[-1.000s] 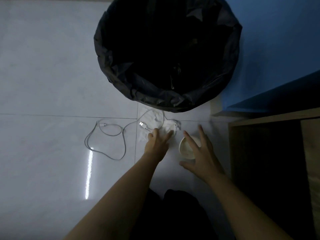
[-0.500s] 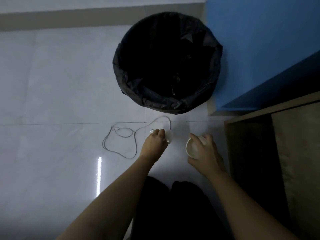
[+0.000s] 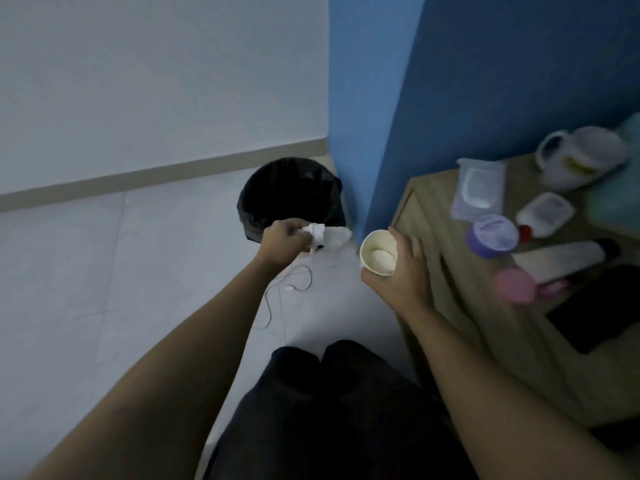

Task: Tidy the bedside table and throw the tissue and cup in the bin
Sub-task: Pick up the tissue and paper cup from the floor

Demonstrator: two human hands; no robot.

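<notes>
Both hands lifted tissue (image 3: 325, 234), cup (image 3: 378, 251).

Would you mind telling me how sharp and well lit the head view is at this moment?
Head view: dim, bluish light overall; the bedside table items are motion-blurred, the pink one most; the bin interior is black, without detail; wide-angle stretch enlarges the forearms; the paper cup and tissue stay legible.

Dim room: pale tiled floor (image 3: 104, 271), white wall (image 3: 156, 81), blue wall (image 3: 502, 81).
</notes>
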